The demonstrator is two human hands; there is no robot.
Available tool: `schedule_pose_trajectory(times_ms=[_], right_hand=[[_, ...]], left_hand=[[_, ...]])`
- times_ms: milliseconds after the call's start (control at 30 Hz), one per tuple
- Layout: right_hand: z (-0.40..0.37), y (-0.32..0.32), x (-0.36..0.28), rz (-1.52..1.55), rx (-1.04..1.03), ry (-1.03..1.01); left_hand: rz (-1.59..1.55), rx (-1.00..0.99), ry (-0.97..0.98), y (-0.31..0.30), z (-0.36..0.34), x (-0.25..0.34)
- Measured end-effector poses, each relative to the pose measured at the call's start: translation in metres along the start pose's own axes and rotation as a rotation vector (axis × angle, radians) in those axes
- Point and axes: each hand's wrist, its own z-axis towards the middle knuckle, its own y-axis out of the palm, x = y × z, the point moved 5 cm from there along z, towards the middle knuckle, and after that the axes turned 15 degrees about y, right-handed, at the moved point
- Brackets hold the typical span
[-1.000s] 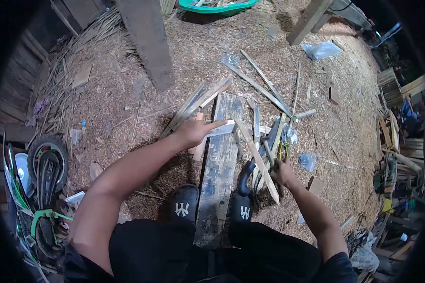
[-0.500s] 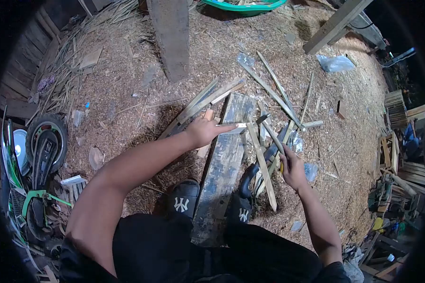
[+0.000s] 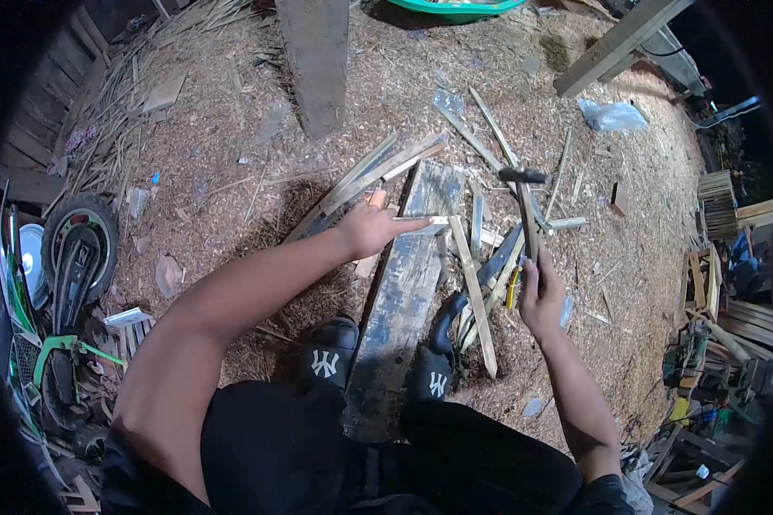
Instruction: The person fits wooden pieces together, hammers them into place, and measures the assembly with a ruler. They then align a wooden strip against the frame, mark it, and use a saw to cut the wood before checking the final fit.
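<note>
My left hand (image 3: 371, 232) is closed on a short wooden strip (image 3: 438, 225) lying across the weathered plank (image 3: 414, 283), its index finger stretched along the strip. At that strip's right end, a longer wooden strip (image 3: 473, 296) meets it and slants down toward my right foot. My right hand (image 3: 543, 299) grips a hammer (image 3: 526, 210) by its wooden handle. The dark hammer head is up and to the right of where the strips meet, apart from them. A yellow-handled tool (image 3: 513, 288) lies just left of my right hand.
Loose wooden strips (image 3: 365, 182) lie beyond the plank. A dark curved handle (image 3: 448, 324) is beside my right shoe. A wooden post (image 3: 313, 77), a green basin (image 3: 459, 10) and a plastic bag (image 3: 613, 115) stand farther off. At left is a wheel (image 3: 82, 249); wood shavings cover the ground.
The hammer has swung up and to the right, away from the strips' meeting point, with my right hand shifting slightly. My left hand stays on the short strip.
</note>
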Motion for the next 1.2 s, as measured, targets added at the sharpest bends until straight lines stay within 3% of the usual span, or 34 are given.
schedule_pose_trajectory(times_ms=[67,133,200,233,300,333,400,433,533,567,600,667,733,833,900,933,1000,1033,1067,1133,1200], right_hand=[[-0.006,0.018,0.026,-0.154,-0.127,-0.138],[-0.014,0.028,0.034,-0.358,-0.263,0.036],[-0.009,0.021,0.036,-0.246,-0.352,0.288],[-0.008,0.02,0.031,-0.245,-0.359,0.293],[-0.003,0.005,0.018,-0.045,-0.076,0.212],[-0.003,0.008,0.03,-0.045,-0.074,0.209],[-0.011,0.025,0.029,-0.197,-0.232,-0.141],[-0.017,0.029,0.036,-0.345,-0.366,0.142],[-0.006,0.017,0.01,-0.191,-0.377,0.254],[-0.002,0.009,-0.007,-0.157,-0.24,0.183],[-0.005,0.013,0.001,-0.156,-0.245,0.187],[-0.008,0.01,0.005,-0.061,-0.031,-0.141],[-0.014,0.024,0.021,-0.402,-0.413,0.269],[-0.011,0.02,0.016,-0.228,-0.434,0.366],[-0.012,0.004,0.016,0.004,0.027,0.131],[-0.013,0.004,0.019,0.004,0.034,0.13],[-0.017,0.023,0.031,-0.294,-0.314,0.149],[-0.012,0.025,0.031,-0.232,-0.237,-0.006],[-0.012,0.023,0.038,-0.227,-0.236,-0.005],[-0.005,0.004,0.013,-0.013,-0.111,0.266],[-0.009,0.004,0.018,0.028,-0.008,0.153]], left_hand=[[0.013,0.05,0.028,0.011,0.003,-0.007],[0.017,0.01,0.008,0.001,0.003,-0.002],[0.014,-0.041,-0.011,0.0,0.003,-0.003],[0.01,-0.003,-0.006,0.001,0.003,-0.005],[0.002,0.03,0.002,0.005,0.002,-0.003],[-0.008,0.017,-0.008,0.003,0.002,-0.003],[-0.014,0.006,-0.017,0.004,0.002,-0.003],[0.004,0.028,-0.002,0.006,0.003,-0.002],[0.026,0.023,0.009,0.0,0.004,-0.001],[0.029,-0.003,0.007,-0.002,0.002,0.002],[0.023,-0.008,0.006,-0.001,0.0,0.003],[0.045,-0.017,0.0,-0.007,0.001,0.002],[0.03,0.014,0.005,0.0,0.003,-0.001],[-0.011,0.0,0.003,0.0,0.007,-0.007],[-0.042,0.034,0.0,0.002,0.004,-0.004],[-0.037,0.037,0.004,0.001,0.005,-0.004],[-0.006,-0.011,0.001,-0.001,0.006,-0.003],[0.0,-0.009,0.002,-0.002,0.007,-0.004],[0.013,0.015,0.011,-0.001,0.008,-0.004],[0.004,0.022,0.015,0.003,0.003,0.001],[-0.031,-0.053,-0.023,-0.005,0.005,0.0]])
